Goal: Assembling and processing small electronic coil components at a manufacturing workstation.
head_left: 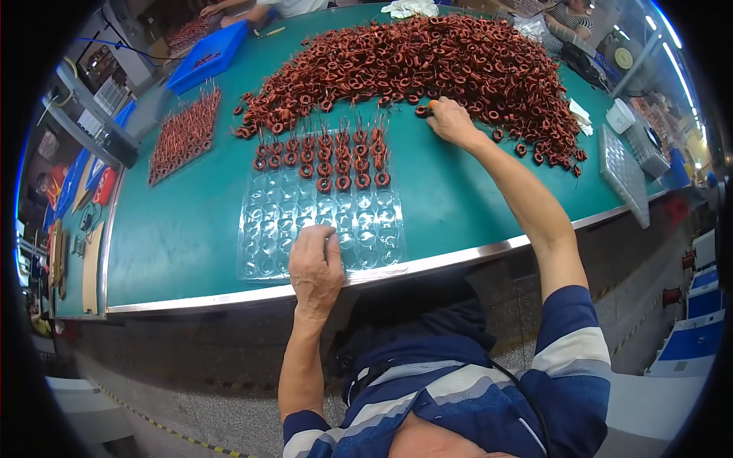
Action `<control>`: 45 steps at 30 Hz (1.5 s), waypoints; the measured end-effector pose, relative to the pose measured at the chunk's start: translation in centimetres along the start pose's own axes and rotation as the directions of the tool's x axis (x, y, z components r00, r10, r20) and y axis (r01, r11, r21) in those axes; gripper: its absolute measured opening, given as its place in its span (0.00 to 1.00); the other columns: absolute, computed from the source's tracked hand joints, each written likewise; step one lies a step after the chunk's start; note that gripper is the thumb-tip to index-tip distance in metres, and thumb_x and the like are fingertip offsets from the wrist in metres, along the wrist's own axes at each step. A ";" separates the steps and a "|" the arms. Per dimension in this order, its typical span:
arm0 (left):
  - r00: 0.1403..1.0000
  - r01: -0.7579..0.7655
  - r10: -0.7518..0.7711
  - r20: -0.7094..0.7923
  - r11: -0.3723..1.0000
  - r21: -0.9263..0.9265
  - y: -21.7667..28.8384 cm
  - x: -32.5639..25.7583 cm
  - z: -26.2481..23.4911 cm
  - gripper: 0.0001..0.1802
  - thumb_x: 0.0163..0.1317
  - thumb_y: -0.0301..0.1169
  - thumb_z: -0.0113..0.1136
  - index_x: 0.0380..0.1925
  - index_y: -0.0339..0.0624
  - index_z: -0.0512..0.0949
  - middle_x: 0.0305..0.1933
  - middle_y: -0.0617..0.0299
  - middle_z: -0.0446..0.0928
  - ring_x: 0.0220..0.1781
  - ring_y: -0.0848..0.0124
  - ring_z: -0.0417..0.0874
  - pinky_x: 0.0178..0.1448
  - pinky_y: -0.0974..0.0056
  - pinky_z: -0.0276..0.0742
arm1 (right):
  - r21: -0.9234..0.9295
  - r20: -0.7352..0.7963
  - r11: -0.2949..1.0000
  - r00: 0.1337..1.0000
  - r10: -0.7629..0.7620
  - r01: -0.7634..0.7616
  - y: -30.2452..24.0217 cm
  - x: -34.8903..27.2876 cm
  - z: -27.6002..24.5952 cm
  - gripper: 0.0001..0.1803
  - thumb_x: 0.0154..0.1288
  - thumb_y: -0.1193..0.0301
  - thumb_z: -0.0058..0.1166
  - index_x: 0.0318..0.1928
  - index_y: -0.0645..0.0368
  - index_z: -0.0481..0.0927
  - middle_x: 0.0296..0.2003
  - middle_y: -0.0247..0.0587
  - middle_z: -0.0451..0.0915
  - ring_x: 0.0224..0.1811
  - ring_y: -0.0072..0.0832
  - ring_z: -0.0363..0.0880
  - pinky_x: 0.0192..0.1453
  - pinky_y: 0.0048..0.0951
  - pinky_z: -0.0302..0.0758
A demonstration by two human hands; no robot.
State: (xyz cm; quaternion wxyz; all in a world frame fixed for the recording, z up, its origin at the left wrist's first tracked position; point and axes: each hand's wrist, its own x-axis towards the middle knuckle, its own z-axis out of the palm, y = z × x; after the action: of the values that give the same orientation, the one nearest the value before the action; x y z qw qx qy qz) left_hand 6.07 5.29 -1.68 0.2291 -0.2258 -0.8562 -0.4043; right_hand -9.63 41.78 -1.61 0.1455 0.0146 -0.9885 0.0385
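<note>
My left hand (314, 263) rests on the near part of a clear plastic blister tray (263, 229), its fingers bent down and the thumb apart, with no item seen in it. Copper-wire toroidal coils (343, 164) fill the far pockets of this tray in rows, their wire leads pointing up and away. My right hand (456, 124) is at the near edge of a big heap of the same coils (427, 65). An orange cover is on one fingertip. The fingers are drawn together at a single coil (421, 111), and the hand partly hides the grip.
A filled tray of coils (183, 137) lies to the left on the green table (183, 244). Beyond it is a blue bin (208, 59). Stacked empty trays (622, 172) and a white tub (620, 116) are at the right edge. Other people sit across the table.
</note>
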 end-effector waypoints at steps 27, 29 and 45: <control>0.865 0.475 -0.012 0.501 0.338 -0.812 7.2 0.9 4.2 0.15 0.69 0.28 0.53 0.53 0.38 0.67 0.31 0.65 0.72 0.26 0.79 0.70 0.31 0.73 0.69 | 0.956 0.274 0.124 0.960 -0.061 -0.265 -11.7 -18.1 -9.1 0.16 0.71 0.63 0.53 0.47 0.65 0.81 0.34 0.35 0.81 0.36 0.20 0.77 0.43 0.22 0.75; 0.882 0.441 -0.026 0.471 0.399 -0.804 7.1 0.3 3.8 0.14 0.69 0.27 0.53 0.53 0.38 0.68 0.32 0.64 0.73 0.26 0.79 0.71 0.31 0.73 0.69 | 0.961 0.278 0.017 0.956 -0.092 -0.278 -12.0 -18.2 -9.1 0.16 0.70 0.64 0.54 0.46 0.65 0.81 0.32 0.39 0.81 0.35 0.22 0.77 0.41 0.24 0.74; 0.872 0.322 0.121 0.474 0.587 -0.743 7.8 -0.1 2.3 0.14 0.69 0.24 0.50 0.53 0.38 0.70 0.25 0.66 0.72 0.21 0.80 0.71 0.26 0.73 0.67 | 0.468 -0.537 0.791 0.838 -0.098 0.393 -14.4 -21.1 -12.7 0.08 0.51 0.81 0.65 0.33 0.65 0.82 0.30 0.41 0.78 0.33 0.36 0.77 0.36 0.32 0.74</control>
State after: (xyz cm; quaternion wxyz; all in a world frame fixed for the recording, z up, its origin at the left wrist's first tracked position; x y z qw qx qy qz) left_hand 10.18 11.57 1.56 -0.1399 -0.3457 -0.6205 -0.6898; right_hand 14.78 28.81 5.49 0.3817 0.1795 -0.8522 0.3094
